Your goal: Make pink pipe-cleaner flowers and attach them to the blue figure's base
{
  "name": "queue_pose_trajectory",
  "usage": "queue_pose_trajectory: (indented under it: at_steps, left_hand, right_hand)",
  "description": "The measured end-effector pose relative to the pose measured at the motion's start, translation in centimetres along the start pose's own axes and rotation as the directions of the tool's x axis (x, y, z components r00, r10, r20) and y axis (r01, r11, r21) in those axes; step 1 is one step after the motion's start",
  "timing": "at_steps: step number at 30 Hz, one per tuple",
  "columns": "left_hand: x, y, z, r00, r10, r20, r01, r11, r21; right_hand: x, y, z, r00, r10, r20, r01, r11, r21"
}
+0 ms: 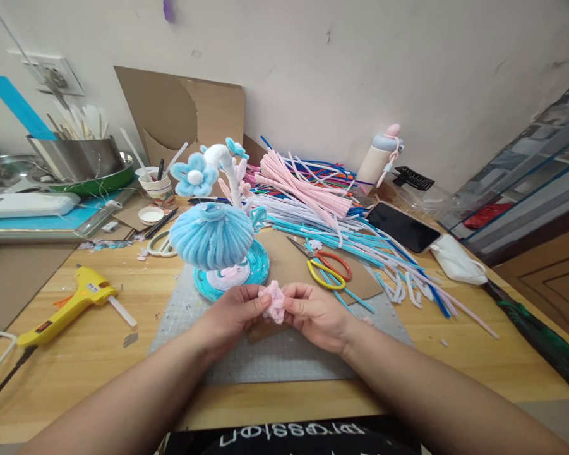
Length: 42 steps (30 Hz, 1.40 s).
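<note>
Pink chenille tuft [275, 302] sits at the centre of the frame, pinched from both sides. The left hand [234, 314] closes thumb and fingers on its left edge, and the right hand [315, 314] does the same on its right, both just above the grey mat [284, 363]. So soft a piece is probably best shaped with light fingertip pressure, so the pile is not crushed. Just beyond, right of centre, lie the yellow-and-red scissors [326, 268]; the yellow glue gun [73, 302] lies at the left. Farther back stands the blue chenille dome [213, 235], then the heap of pipe cleaners [312, 189].
</note>
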<state>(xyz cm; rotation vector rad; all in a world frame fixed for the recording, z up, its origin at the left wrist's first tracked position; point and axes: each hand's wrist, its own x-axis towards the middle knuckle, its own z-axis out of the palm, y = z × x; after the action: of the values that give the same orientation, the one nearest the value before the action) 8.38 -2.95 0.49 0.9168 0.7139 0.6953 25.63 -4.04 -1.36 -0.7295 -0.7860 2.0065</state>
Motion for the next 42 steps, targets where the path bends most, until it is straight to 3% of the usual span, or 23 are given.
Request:
queue_pose_trajectory:
  at_steps: [5,10,19,22,25,28,29,32,37,42]
  left_hand:
    - [0.2,-0.3,-0.2,1.0,0.002,-0.013,-0.003,0.998,-0.063]
    - [0.1,-0.5,-0.4,0.99,0.039,-0.136,-0.056,0.991,-0.121]
    - [0.1,0.0,0.2,0.99,0.043,-0.133,-0.047,0.998,-0.029]
    - [0.0,0.2,0.1,0.99,0.045,-0.134,-0.053,0.997,-0.057]
    - [-0.3,0.4,0.1,0.992,0.031,-0.119,-0.047,0.99,-0.134]
    - [-0.6,0.6,0.4,0.987,-0.058,-0.149,0.031,0.984,-0.177]
    - [-0.6,0.7,0.4,0.984,-0.075,-0.162,0.046,0.983,-0.175]
    - [-0.6,0.8,0.6,0.985,-0.069,-0.155,0.05,0.991,-0.123]
    - [-0.5,0.3,0.6,0.991,-0.052,-0.126,0.044,0.997,-0.063]
    - [-0.9,0.4,0.7,0.99,-0.038,-0.137,0.033,0.999,-0.039]
  right_hand:
    - [0.1,0.1,0.0,0.999,0.012,-0.034,-0.013,1.0,-0.009]
    - [0.1,-0.4,0.2,0.999,-0.015,-0.049,0.015,1.0,-0.004]
    - [0.5,-0.1,0.1,0.995,-0.006,-0.098,-0.014,0.979,-0.204]
    - [0.4,-1.1,0.4,0.979,-0.103,-0.175,0.037,0.938,-0.345]
    - [-0.4,-3.9,0.7,0.894,-0.373,-0.248,0.188,0.815,-0.548]
    - [-1.3,-7.9,0.0,0.81,-0.546,-0.214,0.201,0.601,-0.774]
    - [-1.2,-9.3,-0.5,0.781,-0.593,-0.196,0.162,0.496,-0.853]
    - [0.5,-12.9,-3.4,0.718,-0.683,-0.131,-0.174,0.005,-0.985]
    - [6.3,-15.4,-8.9,0.676,-0.71,-0.198,-0.343,-0.066,-0.937]
    - [8.5,-15.7,-10.5,0.675,-0.704,-0.223,-0.368,-0.059,-0.928]
